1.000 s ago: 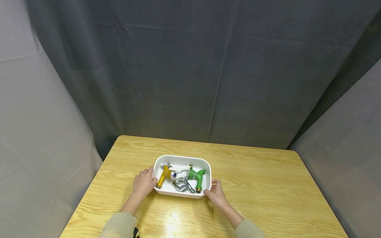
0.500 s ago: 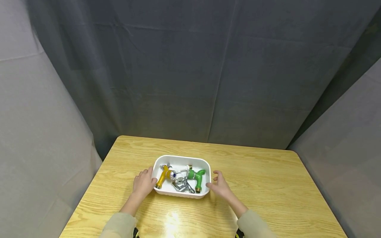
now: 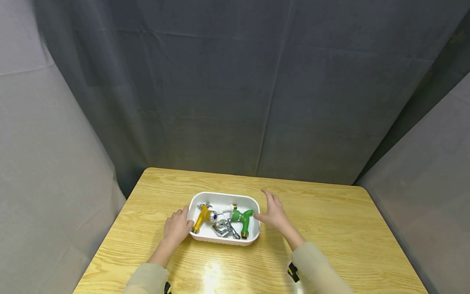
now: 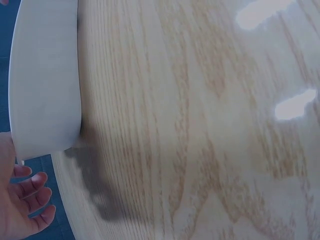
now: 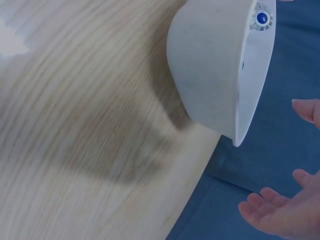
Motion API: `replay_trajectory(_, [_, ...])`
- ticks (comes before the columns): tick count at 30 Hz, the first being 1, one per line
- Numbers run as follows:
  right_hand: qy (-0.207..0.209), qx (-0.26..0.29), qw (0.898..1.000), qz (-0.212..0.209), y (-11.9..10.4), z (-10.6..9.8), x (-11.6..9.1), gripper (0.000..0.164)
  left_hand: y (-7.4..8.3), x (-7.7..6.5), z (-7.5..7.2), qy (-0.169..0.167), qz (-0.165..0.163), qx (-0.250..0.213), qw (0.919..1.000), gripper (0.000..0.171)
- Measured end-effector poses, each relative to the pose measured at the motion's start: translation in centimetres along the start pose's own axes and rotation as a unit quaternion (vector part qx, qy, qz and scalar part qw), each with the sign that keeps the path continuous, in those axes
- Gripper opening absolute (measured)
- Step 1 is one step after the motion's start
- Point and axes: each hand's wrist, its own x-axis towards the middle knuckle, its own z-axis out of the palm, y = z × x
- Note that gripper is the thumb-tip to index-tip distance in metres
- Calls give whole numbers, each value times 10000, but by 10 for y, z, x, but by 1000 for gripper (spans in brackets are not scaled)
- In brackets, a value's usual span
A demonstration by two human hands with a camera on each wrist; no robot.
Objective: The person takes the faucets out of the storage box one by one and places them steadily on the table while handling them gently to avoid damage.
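A white plastic tray (image 3: 225, 241) holds several water taps in the head view. On its left lies a yellow tap (image 3: 199, 220); on the right lies a green tap (image 3: 245, 222). Chrome tap parts (image 3: 222, 228) sit between them, with a white tap (image 3: 233, 207) behind, partly covered. My left hand (image 3: 177, 225) holds the tray's left end, thumb at the rim and fingers outside; the left wrist view shows this hand (image 4: 20, 205) at the corner. My right hand (image 3: 275, 214) hovers beside the right rim, fingers spread; the right wrist view shows it (image 5: 290, 210) apart from the tray.
The wooden table (image 3: 330, 228) extends around the tray, widest on the right. A dark grey curtain (image 3: 220, 102) hangs behind it. Light grey cloth panels flank it at left (image 3: 55, 183) and right (image 3: 433, 183).
My right hand has let go of the tray's front right corner, risen and moved back along the right side, its fingers spreading. The left hand and the tray have stayed put.
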Motion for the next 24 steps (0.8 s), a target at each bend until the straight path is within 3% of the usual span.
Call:
replay_trajectory(8, [-43,-389,9991,-157,-10,8,7,83,0,0,1,48,22,4,10000,50])
replay_trajectory(24, [-176,-795,9964,-235,-16,51,15,70,-1,-1,0,57,7,7,10000,50])
